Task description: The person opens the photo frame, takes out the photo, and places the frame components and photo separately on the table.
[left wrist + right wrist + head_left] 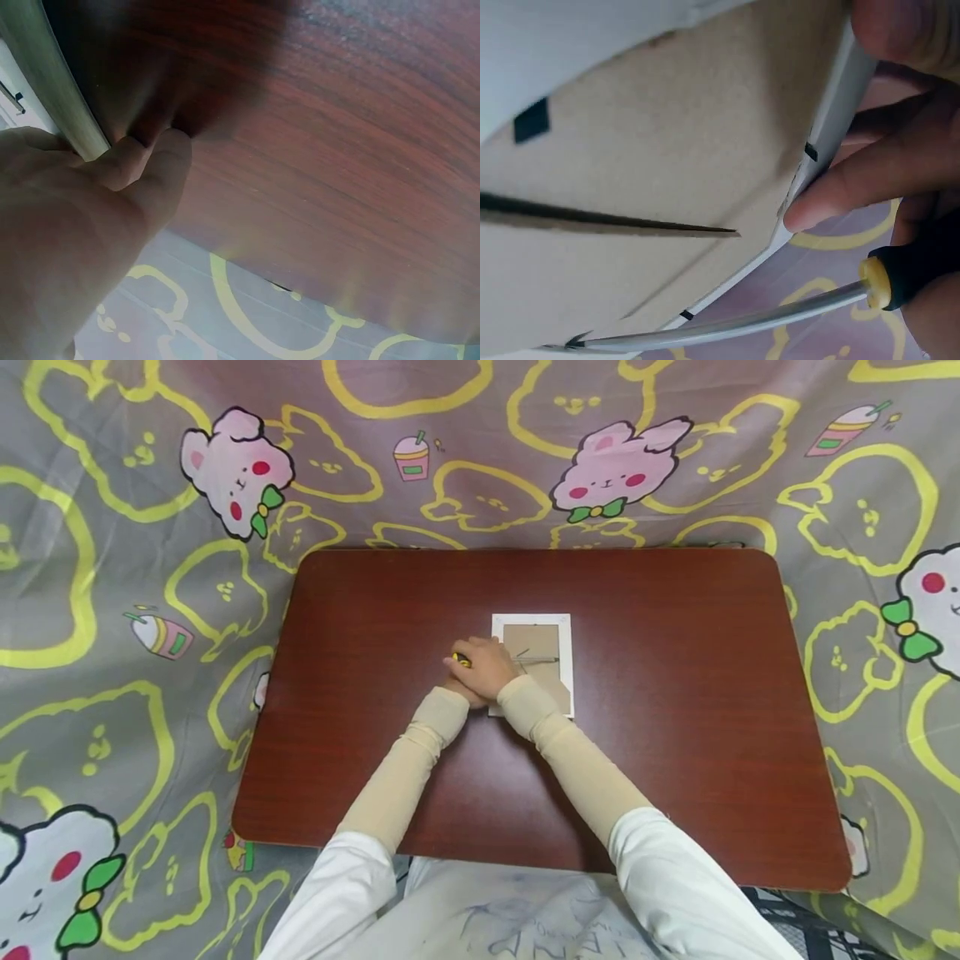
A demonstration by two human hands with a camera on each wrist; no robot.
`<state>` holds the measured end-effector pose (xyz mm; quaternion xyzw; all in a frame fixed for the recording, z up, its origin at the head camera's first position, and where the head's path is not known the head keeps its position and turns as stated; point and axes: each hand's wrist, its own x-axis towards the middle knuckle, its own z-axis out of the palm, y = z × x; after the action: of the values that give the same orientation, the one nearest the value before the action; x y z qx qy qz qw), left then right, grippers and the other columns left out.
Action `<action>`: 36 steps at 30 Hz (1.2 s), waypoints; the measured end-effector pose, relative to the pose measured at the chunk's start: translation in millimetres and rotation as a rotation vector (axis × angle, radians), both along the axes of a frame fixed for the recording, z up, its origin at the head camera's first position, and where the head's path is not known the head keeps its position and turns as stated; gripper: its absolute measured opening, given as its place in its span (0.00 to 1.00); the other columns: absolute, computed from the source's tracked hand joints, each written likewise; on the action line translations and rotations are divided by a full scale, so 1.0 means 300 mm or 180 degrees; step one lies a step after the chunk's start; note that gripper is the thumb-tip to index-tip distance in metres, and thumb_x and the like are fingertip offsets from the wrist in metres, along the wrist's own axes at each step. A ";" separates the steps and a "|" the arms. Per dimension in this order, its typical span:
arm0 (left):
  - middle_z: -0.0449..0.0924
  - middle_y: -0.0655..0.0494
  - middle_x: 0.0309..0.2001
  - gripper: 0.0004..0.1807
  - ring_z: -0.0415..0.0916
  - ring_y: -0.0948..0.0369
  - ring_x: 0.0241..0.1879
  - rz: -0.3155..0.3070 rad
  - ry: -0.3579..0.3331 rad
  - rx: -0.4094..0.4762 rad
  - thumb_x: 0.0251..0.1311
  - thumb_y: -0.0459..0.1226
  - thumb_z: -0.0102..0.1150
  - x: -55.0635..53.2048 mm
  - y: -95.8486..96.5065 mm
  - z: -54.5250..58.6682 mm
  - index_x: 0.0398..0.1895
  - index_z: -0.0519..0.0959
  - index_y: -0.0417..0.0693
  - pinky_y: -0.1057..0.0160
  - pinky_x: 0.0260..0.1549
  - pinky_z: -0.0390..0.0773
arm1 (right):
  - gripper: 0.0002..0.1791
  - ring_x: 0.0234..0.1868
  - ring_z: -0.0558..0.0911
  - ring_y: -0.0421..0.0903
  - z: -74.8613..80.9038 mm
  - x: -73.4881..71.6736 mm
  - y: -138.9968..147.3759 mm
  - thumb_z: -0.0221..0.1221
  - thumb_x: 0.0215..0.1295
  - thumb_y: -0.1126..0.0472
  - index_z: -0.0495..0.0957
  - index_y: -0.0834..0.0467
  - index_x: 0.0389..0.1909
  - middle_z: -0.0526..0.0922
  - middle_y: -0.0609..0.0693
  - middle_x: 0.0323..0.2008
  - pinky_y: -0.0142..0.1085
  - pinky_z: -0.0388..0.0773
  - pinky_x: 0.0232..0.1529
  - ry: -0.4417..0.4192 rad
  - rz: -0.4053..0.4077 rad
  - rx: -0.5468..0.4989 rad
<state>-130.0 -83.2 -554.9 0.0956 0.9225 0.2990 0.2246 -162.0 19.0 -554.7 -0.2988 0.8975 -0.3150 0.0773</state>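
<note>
A white picture frame (566, 639) lies back up on the table, its brown backing board (531, 637) showing. My right hand (487, 667) grips a screwdriver (461, 659) by its black and yellow handle. Its metal shaft crosses the backing, and the tip meets a small dark tab at the frame's far side in the right wrist view. Partly hidden beneath the right hand, my left hand (463, 688) holds the frame's left edge; its fingers (169, 169) reach down to the tabletop. A dark slit runs across the backing (675, 135).
The reddish-brown table (675, 693) has rounded corners and extends on all sides of the frame. Grey cartoon-print cloth (487, 435) hangs behind it and at both sides. My crossed forearms in beige sleeves (577, 760) lie over the front part.
</note>
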 end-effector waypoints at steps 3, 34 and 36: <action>0.64 0.39 0.71 0.45 0.60 0.49 0.71 -0.0093 0.0009 -0.0199 0.60 0.45 0.66 -0.006 0.003 -0.013 0.74 0.59 0.31 0.59 0.71 0.56 | 0.17 0.43 0.81 0.49 0.008 -0.013 0.012 0.55 0.73 0.44 0.82 0.53 0.45 0.82 0.50 0.40 0.44 0.76 0.47 -0.0100 -0.0056 -0.0068; 0.21 0.69 0.80 0.56 0.33 0.55 0.79 -0.0622 -0.0288 -0.1034 0.65 0.59 0.57 -0.040 0.000 -0.085 0.82 0.29 0.63 0.37 0.71 0.45 | 0.12 0.25 0.75 0.47 0.120 -0.081 0.256 0.53 0.69 0.56 0.78 0.60 0.33 0.77 0.51 0.23 0.39 0.69 0.29 0.0171 -0.0428 -0.1530; 0.20 0.70 0.79 0.56 0.33 0.55 0.79 -0.0625 -0.0302 -0.1017 0.65 0.59 0.57 -0.039 0.001 -0.083 0.82 0.29 0.63 0.37 0.71 0.44 | 0.12 0.24 0.73 0.46 0.124 -0.084 0.277 0.53 0.69 0.57 0.78 0.61 0.32 0.76 0.51 0.22 0.37 0.68 0.28 0.0153 -0.0538 -0.1673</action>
<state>-141.6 -83.0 -580.0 0.1341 0.9328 0.1297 0.3083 -187.2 102.1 -517.4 -0.2401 0.8083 -0.5352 -0.0509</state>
